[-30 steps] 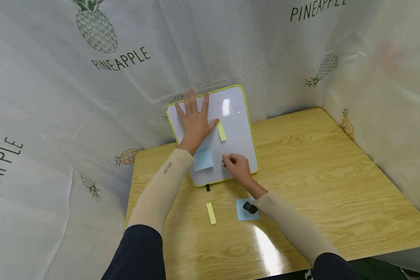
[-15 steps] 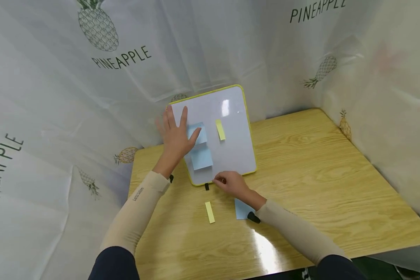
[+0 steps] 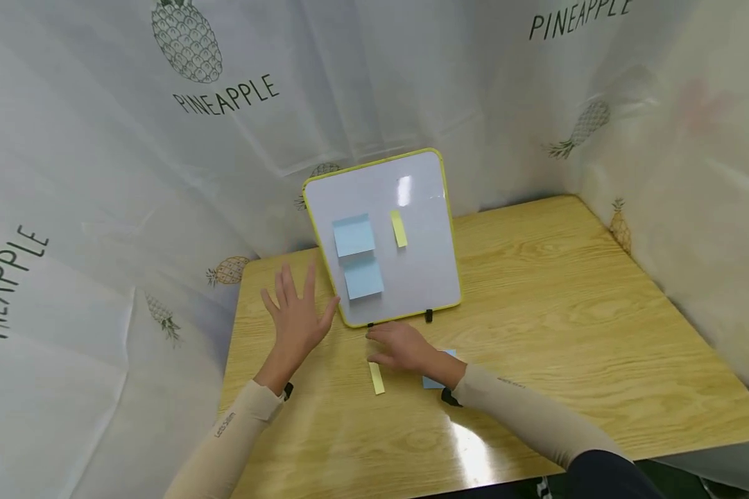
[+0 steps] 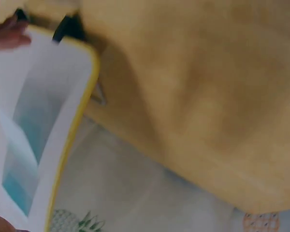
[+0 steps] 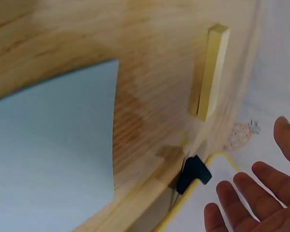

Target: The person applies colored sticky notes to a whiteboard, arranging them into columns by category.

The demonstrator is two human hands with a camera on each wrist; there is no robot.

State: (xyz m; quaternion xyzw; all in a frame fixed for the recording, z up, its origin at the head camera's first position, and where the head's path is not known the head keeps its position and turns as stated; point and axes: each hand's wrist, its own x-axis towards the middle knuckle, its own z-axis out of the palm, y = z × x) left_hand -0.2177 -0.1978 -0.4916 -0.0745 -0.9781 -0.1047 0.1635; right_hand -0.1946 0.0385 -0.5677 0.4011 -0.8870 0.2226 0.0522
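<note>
A whiteboard with a yellow rim (image 3: 412,277) leans against the curtain. On its face are two blue sticky notes, an upper one (image 3: 354,236) and a lower one (image 3: 363,278), plus a narrow yellow sticky note (image 3: 399,229). My left hand (image 3: 296,322), fingers spread and holding nothing, is just left of the board's lower left edge. Below the board, my right hand (image 3: 406,348) reaches over the table by a narrow yellow sticky-note pad (image 3: 376,379), overlapping its far end in the head view. The right wrist view shows that pad (image 5: 213,72) apart from the loosely bent, bare fingers (image 5: 261,186).
A blue sticky-note pad (image 3: 433,382) lies partly under my right wrist on the wooden table (image 3: 568,298). Black feet, one of them (image 3: 428,316) at the lower right, support the board. A pineapple-print curtain (image 3: 499,90) surrounds the table's back and sides.
My left hand has come off the board, moving down and left, uncovering the upper blue note. My right hand has moved from the board's lower part down toward the yellow pad.
</note>
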